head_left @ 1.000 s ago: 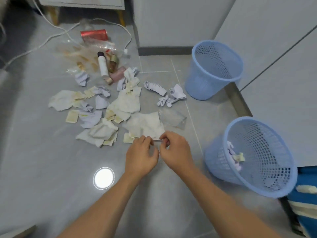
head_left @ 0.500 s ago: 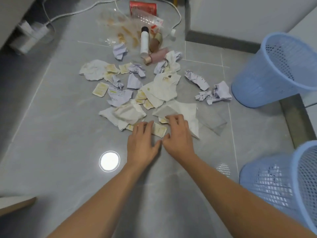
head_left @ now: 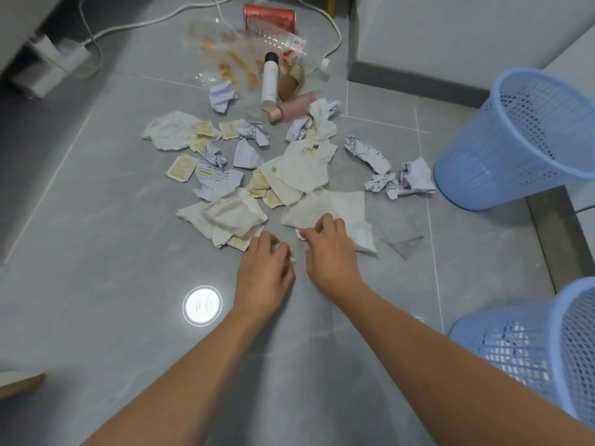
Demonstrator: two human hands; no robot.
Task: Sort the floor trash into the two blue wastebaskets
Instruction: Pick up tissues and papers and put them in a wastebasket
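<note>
Trash lies in a pile on the grey tile floor: white tissues [head_left: 302,170], crumpled paper balls [head_left: 415,178], small yellow-stained packets [head_left: 182,167], cosmetic bottles [head_left: 269,80] and a red can [head_left: 269,19]. My left hand [head_left: 264,272] is curled around a small packet [head_left: 285,254] at the pile's near edge. My right hand [head_left: 328,249] pinches another small packet [head_left: 302,235] poking out from under a large white tissue [head_left: 341,206]. Two blue mesh wastebaskets stand at the right, the far one [head_left: 502,149] beside the paper balls, the near one [head_left: 528,352] by my right forearm.
A white cable [head_left: 135,25] and a power strip [head_left: 51,64] lie at the back left. A clear plastic sheet [head_left: 399,235] lies right of the large tissue. White cabinets [head_left: 450,30] rise behind the baskets. A round light reflection [head_left: 202,305] shines on the tiles.
My view swung left, pushing the near basket toward the right edge. Both hands reached into the pile's near edge; the left closed on a packet and the right shifted onto another under the tissue.
</note>
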